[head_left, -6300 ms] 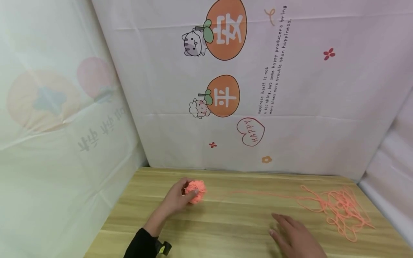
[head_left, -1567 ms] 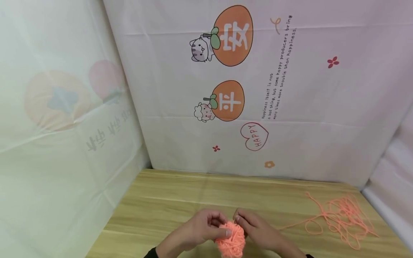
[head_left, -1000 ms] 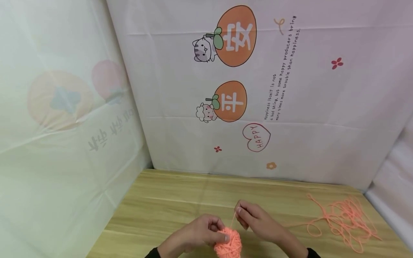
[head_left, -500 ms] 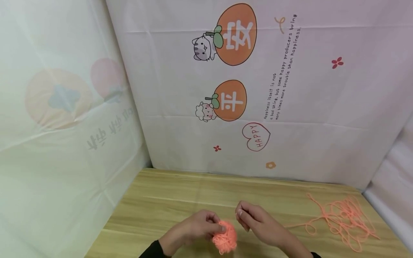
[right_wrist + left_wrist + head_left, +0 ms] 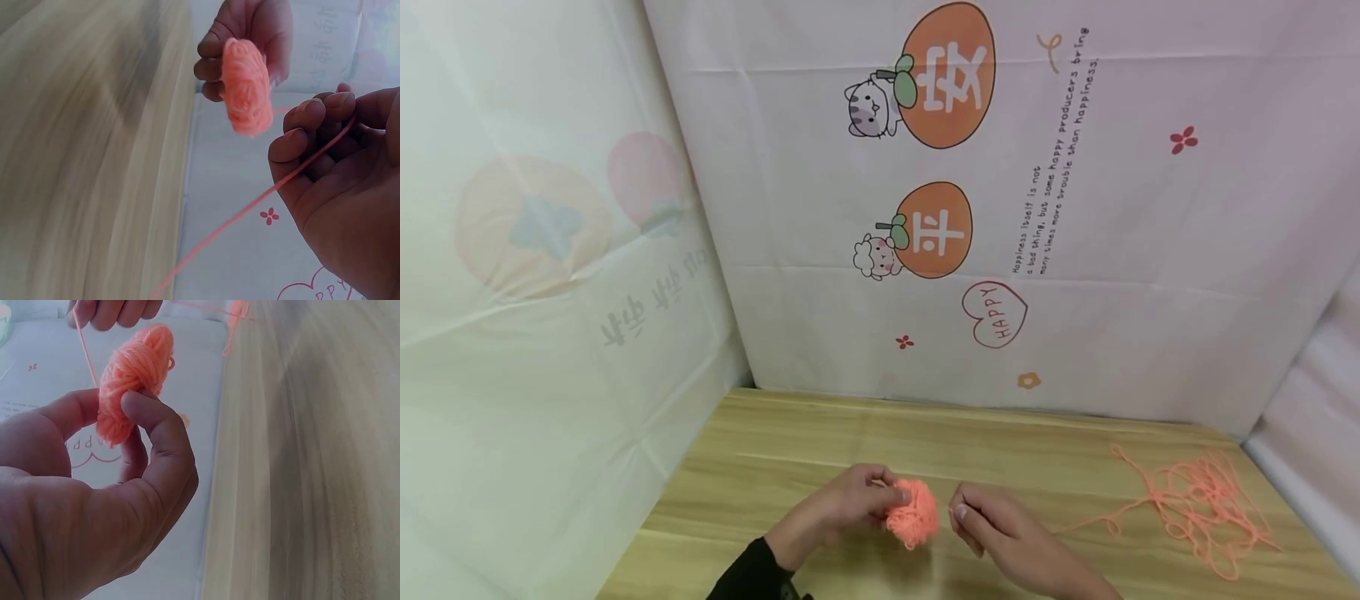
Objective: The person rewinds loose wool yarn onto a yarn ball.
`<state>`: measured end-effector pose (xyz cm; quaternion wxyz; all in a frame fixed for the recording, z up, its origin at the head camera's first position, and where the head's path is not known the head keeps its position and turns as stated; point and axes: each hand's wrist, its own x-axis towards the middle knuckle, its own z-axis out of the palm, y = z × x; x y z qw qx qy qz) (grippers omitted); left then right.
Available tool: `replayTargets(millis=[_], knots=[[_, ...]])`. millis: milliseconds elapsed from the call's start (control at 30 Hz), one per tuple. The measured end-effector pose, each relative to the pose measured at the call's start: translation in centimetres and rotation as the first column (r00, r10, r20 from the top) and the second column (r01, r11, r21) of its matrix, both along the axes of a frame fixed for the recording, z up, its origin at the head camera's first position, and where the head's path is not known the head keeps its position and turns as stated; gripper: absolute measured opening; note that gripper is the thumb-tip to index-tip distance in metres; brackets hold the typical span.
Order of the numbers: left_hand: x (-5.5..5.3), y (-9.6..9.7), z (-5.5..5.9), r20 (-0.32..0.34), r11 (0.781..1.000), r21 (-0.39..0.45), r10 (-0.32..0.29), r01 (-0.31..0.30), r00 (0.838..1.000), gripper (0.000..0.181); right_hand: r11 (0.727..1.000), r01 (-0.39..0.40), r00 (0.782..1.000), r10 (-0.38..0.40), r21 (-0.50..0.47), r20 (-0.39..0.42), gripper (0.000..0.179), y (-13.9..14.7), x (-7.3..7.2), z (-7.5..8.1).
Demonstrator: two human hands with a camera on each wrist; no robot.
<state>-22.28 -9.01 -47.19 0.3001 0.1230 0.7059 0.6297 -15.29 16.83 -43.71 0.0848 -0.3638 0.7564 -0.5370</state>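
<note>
A small ball of orange yarn (image 5: 912,517) is held just above the wooden table (image 5: 790,442) near its front edge. My left hand (image 5: 891,497) pinches the ball (image 5: 134,375) between thumb (image 5: 153,422) and fingers. Just right of it, my right hand (image 5: 961,515) has its fingers (image 5: 315,122) curled round a thin strand of yarn (image 5: 250,212) that comes off the ball (image 5: 247,87). The strand (image 5: 84,350) stretches between ball and right hand, then trails right to a loose tangle of the same yarn (image 5: 1195,500).
A printed white cloth (image 5: 1000,208) hangs right behind the table and along its left side. The loose tangle covers the table's right end, close to a white edge (image 5: 1300,492).
My left hand brought the ball from the table's far left to the front middle, and my right hand took hold of the strand. Over the last second the ball rose and turned a little.
</note>
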Motion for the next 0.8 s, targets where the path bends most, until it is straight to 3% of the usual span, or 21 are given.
replayTargets(millis=[200, 300, 633, 800], knots=[[-0.6, -0.2, 0.1, 0.005, 0.997, 0.038, 0.073, -0.073, 0.997, 0.033, 0.999, -0.045, 0.992, 0.043, 0.01, 0.116, 0.028, -0.1, 1.1, -0.6], [-0.8, -0.2, 0.3, 0.005, 0.991, 0.089, 0.104, -0.104, 0.995, 0.036, 0.997, -0.077, 0.99, 0.077, -0.008, 0.12, 0.028, -0.3, 1.3, -1.2], [-1.2, 0.3, 2.2, 0.023, 0.968, 0.235, 0.092, -0.094, 0.996, 0.041, 0.989, -0.14, 0.988, 0.142, -0.048, 0.053, 0.029, -0.6, 1.3, -3.3], [-0.7, 0.6, 3.1, 0.011, 0.951, 0.305, 0.044, -0.045, 0.999, 0.041, 0.986, -0.151, 0.985, 0.156, -0.068, 0.071, 0.029, -0.8, 1.2, -3.8]])
